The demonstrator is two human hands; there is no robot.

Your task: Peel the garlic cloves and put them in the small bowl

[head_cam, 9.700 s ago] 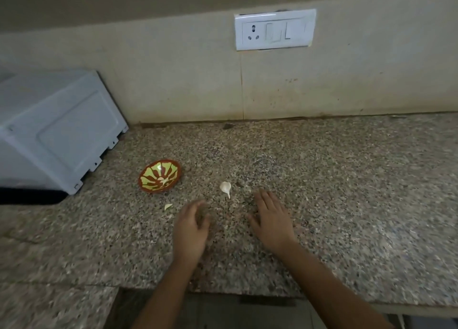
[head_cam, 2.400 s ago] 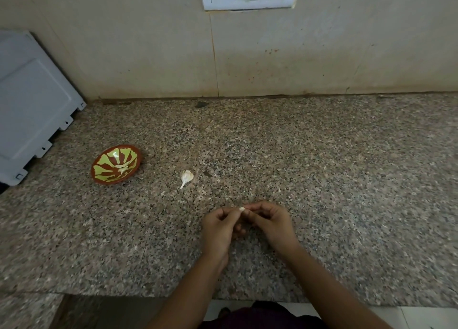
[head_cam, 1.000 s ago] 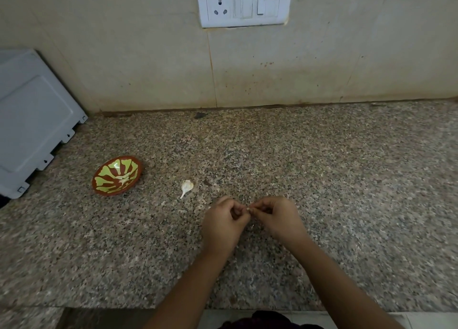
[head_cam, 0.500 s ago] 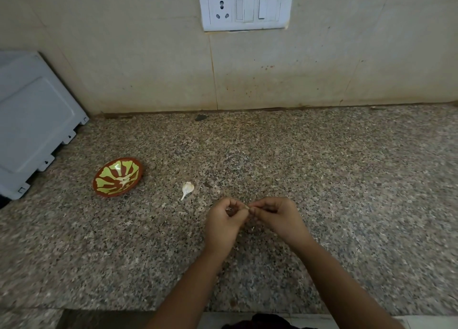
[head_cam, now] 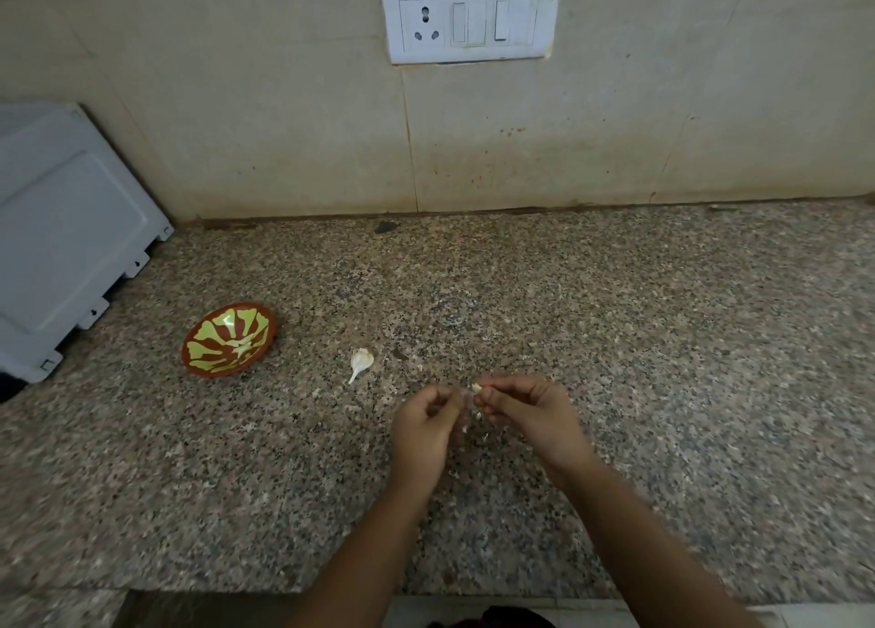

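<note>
Garlic clove (head_cam: 477, 387) is held low over the speckled table (head_cam: 615, 343), which meets a tiled wall; a grey box (head_cam: 66, 239) stands at its left end. The right hand (head_cam: 530, 409) pinches the clove at its fingertips, pale end up. The left hand (head_cam: 426, 424) is curled just beside it, its tips close to the clove; whether they grip a shred of skin is too small to tell. The bowl (head_cam: 229, 338), red and yellow, sits well to the left of both hands, and its pattern hides whether anything lies in it. A second clove (head_cam: 361, 360), skin and tail on, lies on the table between bowl and hands. A few pale flakes (head_cam: 478, 415) lie under the hands. The step looks to be stripping the skin. To do it well, the right hand should hold firmly but without crushing. The left should catch a loose edge with a nail and pull along the length. Turn the clove a little after each strip. Working over the table, away from the bowl, should keep skin out of it. Only a bare clove should go in.
</note>
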